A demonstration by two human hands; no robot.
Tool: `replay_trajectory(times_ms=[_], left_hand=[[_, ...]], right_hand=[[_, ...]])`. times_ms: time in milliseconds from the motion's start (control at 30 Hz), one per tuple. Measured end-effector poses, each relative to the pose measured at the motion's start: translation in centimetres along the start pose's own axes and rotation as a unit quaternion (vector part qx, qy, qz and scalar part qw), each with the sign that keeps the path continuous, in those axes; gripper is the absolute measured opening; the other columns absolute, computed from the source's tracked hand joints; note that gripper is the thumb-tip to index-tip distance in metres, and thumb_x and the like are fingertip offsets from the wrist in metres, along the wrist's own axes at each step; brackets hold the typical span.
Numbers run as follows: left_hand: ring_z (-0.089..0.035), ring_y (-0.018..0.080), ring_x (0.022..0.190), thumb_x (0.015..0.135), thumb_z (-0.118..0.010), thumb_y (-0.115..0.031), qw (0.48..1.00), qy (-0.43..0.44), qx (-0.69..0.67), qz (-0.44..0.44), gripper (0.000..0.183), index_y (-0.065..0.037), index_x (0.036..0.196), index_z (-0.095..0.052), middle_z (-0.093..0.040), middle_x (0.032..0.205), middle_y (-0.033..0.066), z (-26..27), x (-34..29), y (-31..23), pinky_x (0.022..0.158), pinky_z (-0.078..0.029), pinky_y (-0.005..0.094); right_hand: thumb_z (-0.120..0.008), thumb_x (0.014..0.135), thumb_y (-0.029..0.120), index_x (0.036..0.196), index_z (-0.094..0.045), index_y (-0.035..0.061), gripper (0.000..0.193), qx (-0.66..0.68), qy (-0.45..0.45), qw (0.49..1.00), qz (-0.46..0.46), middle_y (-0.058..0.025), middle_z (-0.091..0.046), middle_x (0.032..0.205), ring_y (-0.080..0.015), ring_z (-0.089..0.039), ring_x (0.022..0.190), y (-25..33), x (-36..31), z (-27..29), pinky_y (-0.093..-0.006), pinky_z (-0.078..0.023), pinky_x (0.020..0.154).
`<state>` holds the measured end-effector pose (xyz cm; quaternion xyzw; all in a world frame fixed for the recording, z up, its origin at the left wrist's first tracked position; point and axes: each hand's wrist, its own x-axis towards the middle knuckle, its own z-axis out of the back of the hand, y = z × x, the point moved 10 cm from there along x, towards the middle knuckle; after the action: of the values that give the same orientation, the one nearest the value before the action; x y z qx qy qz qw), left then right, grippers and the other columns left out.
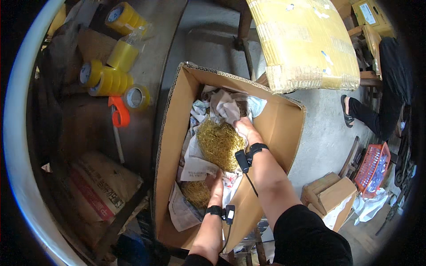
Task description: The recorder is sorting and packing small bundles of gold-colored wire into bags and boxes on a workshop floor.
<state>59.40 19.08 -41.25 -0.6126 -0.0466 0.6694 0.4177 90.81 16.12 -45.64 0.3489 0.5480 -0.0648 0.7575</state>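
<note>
An open cardboard box [175, 128] holds crumpled newspaper [224, 106] and clumps of gold-coloured fine wire or shavings. The larger gold clump [219, 144] lies mid-box on a newspaper sheet [195, 166]. Below it, a second gold clump [195, 193] is partly covered by that sheet. My left hand [216, 184] is closed at the sheet's near edge, between the clumps, its fingers largely hidden behind the paper. Beyond the larger clump's right side, my right hand [244, 127] is closed against crumpled paper, with its fingertips hidden. Both wrists wear black straps with small devices.
Left of the box, a dark surface carries yellow tape rolls [111, 82] and an orange tape dispenser [119, 115]. A sack [100, 186] lies below. A large taped carton [306, 48] overhangs the far right. Small cartons [330, 195], a red basket [372, 170] and another person's leg [368, 113] are rightward.
</note>
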Motion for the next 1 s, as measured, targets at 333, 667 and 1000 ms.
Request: replay_trajectory(times_ms=[333,667,1000], left_hand=[[-0.058,0.0286,0.089,0.077,-0.069,-0.022,0.991,0.079,-0.092,0.051,0.054,0.001,0.119,-0.044,-0.054,0.113,0.0126,-1.3,3.4,1.8,0.072,-0.05,0.0392],[-0.058,0.0191,0.08,0.085,-0.054,-0.027,0.978,0.169,-0.036,-0.12,0.023,-0.009,0.098,-0.058,-0.06,0.093,0.0076,0.8,4.6,2.4,0.071,-0.048,0.0346],[-0.058,0.0224,0.092,0.09,-0.044,-0.035,0.876,0.04,-0.434,0.207,0.034,-0.008,0.105,-0.059,-0.061,0.103,0.0082,1.0,2.3,3.5,0.084,-0.046,0.038]], right_hand=[[-0.07,0.076,0.034,0.097,-0.067,0.0001,0.04,-0.142,-0.024,0.98,0.14,-0.0164,-0.066,0.078,-0.0238,-0.063,0.076,5.4,-6.8,-3.2,-0.0337,-0.048,0.068],[-0.065,0.072,0.026,0.135,-0.041,0.0203,0.068,-0.436,-0.136,0.878,0.143,-0.0181,-0.048,0.124,-0.0413,-0.039,0.118,7.2,-20.7,-11.7,-0.0588,-0.032,0.095],[-0.07,0.069,0.022,0.121,-0.059,0.0227,0.053,-0.26,-0.108,0.952,0.12,-0.0099,-0.04,0.136,-0.0416,-0.033,0.128,5.5,-17.2,-9.1,-0.0516,-0.037,0.1]])
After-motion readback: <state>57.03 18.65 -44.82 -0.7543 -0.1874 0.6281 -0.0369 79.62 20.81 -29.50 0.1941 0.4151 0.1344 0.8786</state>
